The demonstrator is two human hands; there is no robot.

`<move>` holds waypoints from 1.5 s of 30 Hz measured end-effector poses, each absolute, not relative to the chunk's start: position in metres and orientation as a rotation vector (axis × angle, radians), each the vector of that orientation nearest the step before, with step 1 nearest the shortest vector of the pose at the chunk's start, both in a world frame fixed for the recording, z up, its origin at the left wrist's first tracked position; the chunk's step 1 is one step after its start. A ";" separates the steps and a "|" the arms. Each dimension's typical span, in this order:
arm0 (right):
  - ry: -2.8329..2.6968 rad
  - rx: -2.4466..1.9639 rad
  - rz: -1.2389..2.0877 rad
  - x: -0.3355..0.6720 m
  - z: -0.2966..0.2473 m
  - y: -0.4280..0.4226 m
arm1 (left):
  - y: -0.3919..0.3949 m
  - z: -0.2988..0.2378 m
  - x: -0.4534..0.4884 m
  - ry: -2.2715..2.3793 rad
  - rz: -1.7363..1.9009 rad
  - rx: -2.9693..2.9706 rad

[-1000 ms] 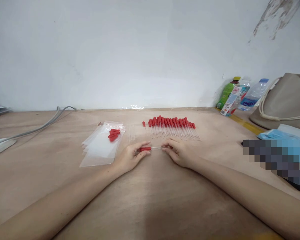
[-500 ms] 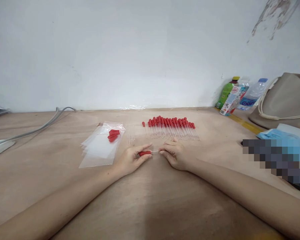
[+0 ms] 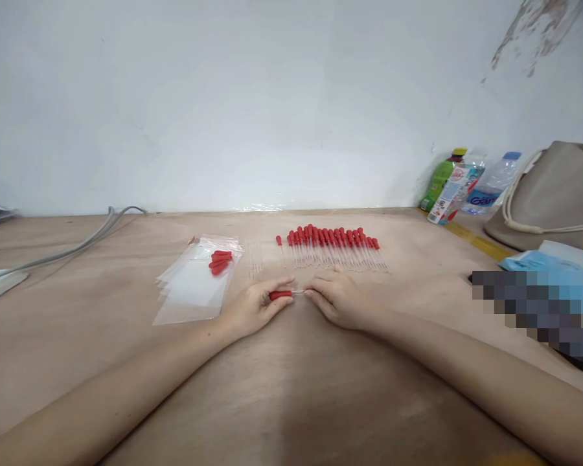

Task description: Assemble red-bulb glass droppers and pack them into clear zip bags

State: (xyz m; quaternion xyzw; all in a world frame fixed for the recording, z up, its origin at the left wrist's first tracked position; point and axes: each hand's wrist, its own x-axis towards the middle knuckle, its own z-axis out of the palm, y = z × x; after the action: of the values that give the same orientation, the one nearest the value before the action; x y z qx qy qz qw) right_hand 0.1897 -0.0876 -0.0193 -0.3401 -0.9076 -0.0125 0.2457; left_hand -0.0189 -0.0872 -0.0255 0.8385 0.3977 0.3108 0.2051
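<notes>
My left hand (image 3: 260, 305) is closed around a red rubber dropper bulb (image 3: 280, 296), with the thumb below and the fingers above. A clear glass dropper tube (image 3: 297, 292) runs from the bulb's open end to my right hand (image 3: 333, 298), whose thumb and fingers pinch it. The tube's far part is hidden in that hand. Behind my hands lies a row of droppers (image 3: 328, 239) with red bulbs and thin clear tubes. Several loose clear tubes (image 3: 255, 259) lie left of the row. A few loose red bulbs (image 3: 220, 262) rest on clear plastic bags (image 3: 194, 291).
A grey cable (image 3: 92, 238) crosses the table at the left. To the right stand a green bottle (image 3: 437, 184), a carton (image 3: 447, 197), a clear bottle (image 3: 495, 184) and a beige bag (image 3: 551, 188). A blue packet (image 3: 534, 262) lies nearer. A white wall (image 3: 272, 110) bounds the back.
My right hand has shifted slightly left toward the bulb, and less of the glass tube shows between my hands. My left hand is almost still.
</notes>
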 end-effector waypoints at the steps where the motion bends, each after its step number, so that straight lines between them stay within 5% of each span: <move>1: -2.495 -0.940 -0.057 0.191 -0.016 -0.088 | -0.086 -0.026 -0.020 1.113 0.862 2.328; 6: -2.467 -1.079 -0.072 0.216 -0.004 -0.072 | -0.084 -0.031 -0.026 1.200 0.832 2.359; 13: -1.966 -1.480 0.421 0.226 0.000 -0.038 | -0.082 -0.021 -0.025 1.005 0.406 2.723; 20: -1.920 -1.630 0.376 0.162 0.000 -0.011 | -0.084 -0.018 -0.032 0.916 0.179 2.804; 35: -1.907 -1.941 0.161 0.120 -0.012 0.016 | -0.086 -0.024 -0.032 0.951 0.528 2.702; 41: -2.030 -1.750 0.119 0.112 -0.011 0.004 | -0.075 -0.015 -0.038 1.527 1.083 2.560; 45: -2.075 -1.699 0.127 0.096 -0.015 -0.002 | -0.049 -0.006 -0.065 1.960 1.079 2.509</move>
State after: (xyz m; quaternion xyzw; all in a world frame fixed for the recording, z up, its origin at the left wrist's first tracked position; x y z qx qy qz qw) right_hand 0.0956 -0.0023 -0.0150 -0.6164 -0.7527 0.0462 0.2266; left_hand -0.0649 -0.0493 -0.0060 0.7419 0.5794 0.3190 -0.1097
